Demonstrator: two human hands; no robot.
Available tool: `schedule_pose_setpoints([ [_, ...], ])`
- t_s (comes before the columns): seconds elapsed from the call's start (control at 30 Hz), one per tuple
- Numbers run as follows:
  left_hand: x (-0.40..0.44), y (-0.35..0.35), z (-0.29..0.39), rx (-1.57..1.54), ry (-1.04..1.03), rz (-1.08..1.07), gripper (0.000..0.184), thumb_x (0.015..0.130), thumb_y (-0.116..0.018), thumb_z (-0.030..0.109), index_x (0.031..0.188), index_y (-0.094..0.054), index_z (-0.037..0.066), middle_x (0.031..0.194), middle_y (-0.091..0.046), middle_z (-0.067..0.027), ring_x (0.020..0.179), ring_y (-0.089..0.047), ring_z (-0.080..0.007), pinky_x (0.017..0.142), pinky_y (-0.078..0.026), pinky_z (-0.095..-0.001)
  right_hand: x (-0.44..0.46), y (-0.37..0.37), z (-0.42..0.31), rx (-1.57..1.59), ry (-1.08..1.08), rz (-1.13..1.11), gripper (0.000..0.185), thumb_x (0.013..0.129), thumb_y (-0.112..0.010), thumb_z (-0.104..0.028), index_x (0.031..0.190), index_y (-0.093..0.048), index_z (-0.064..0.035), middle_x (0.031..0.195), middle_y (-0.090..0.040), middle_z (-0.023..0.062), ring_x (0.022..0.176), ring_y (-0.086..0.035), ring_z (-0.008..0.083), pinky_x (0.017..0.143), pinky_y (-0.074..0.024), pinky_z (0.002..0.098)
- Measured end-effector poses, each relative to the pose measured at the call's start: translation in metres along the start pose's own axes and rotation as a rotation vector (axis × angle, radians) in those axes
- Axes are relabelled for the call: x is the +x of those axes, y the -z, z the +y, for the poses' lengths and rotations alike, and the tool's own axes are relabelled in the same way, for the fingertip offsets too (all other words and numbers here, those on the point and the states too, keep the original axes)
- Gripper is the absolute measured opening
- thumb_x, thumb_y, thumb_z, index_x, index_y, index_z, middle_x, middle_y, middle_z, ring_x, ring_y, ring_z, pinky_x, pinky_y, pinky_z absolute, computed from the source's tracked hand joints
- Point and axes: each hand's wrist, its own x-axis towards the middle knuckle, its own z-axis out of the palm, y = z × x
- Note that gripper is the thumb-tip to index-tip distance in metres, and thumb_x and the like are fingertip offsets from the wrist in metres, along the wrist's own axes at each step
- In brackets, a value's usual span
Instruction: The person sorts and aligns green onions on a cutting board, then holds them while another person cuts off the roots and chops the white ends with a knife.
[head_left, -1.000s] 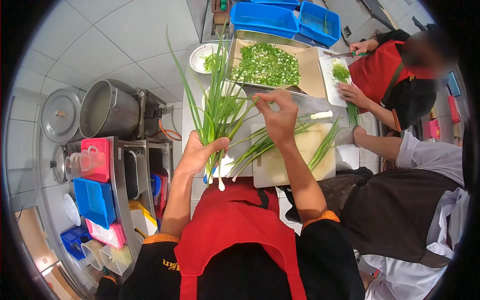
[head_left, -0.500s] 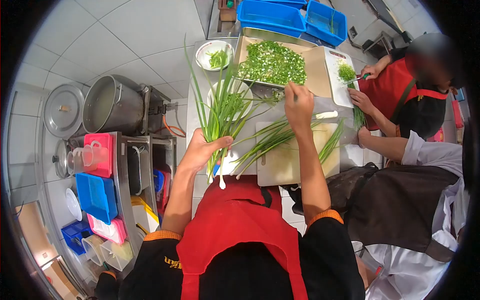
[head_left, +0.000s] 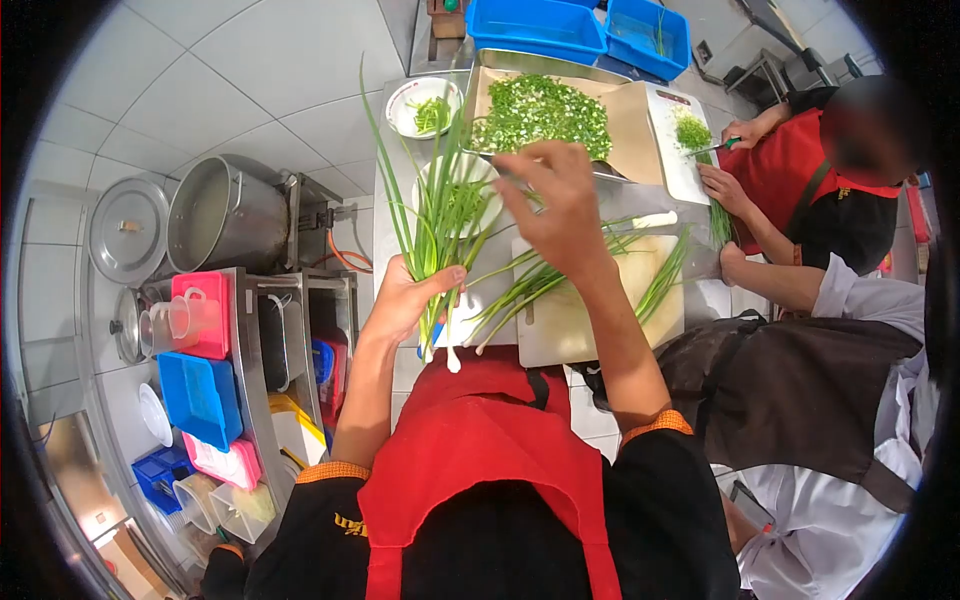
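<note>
Plainly, the left hand (head_left: 408, 308) had its fingers clamped around upright scallions (head_left: 434, 245) above the desk (head_left: 701, 252), leaf tips pointing away, bulbs toward the wearer; the right hand's (head_left: 556, 212) fingers curled loosely apart nearby.

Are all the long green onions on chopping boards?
No, the left grip holds a bunch of green onions beside the nearer board.

At 12 o'clock, bunched scallions (head_left: 435, 245) partly hide a white bowl (head_left: 480, 172), and the top edge crops a blue tub (head_left: 536, 30); at 2, a co-worker's head (head_left: 872, 130) is blurred.
</note>
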Motion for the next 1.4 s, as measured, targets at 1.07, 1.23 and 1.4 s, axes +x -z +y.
schedule_pose_setpoints([
  [1.07,0.035,-0.059,-0.052,-0.235,-0.078,0.068,0.041,0.095,-0.064,0.019,0.125,-0.055,-0.008,0.117,-0.063,-0.0201,0.104,-0.065,-0.0280,0.092,-0.055,-0.0356,-0.209,0.040,-0.024,0.448,-1.258,0.532,0.019,0.097,-0.053,-0.008,0.104,-0.064,0.0049,0.082,-0.067,0.0058,0.068,-0.061,0.0094,0.066,-0.0506,0.0240],
  [1.23,0.041,-0.052,-0.053,-0.263,-0.074,0.052,0.043,0.098,-0.059,0.019,0.131,-0.048,-0.005,0.124,-0.059,-0.0196,0.113,-0.061,-0.0303,0.100,-0.051,-0.0398,-0.280,0.036,0.005,0.339,-1.521,0.706,0.018,0.096,-0.055,-0.008,0.104,-0.064,0.0048,0.081,-0.068,0.0073,0.063,-0.061,0.0093,0.058,-0.0499,0.0233],
  [1.4,0.044,-0.055,-0.054,-0.215,-0.047,0.010,0.043,0.097,-0.059,0.017,0.133,-0.046,-0.004,0.125,-0.058,-0.0191,0.114,-0.060,-0.0304,0.100,-0.050,-0.0417,-0.270,0.047,0.001,0.154,-1.609,0.609,0.017,0.094,-0.057,-0.009,0.096,-0.066,0.0045,0.072,-0.066,0.0064,0.059,-0.062,0.0103,0.050,-0.0481,0.0252],
])
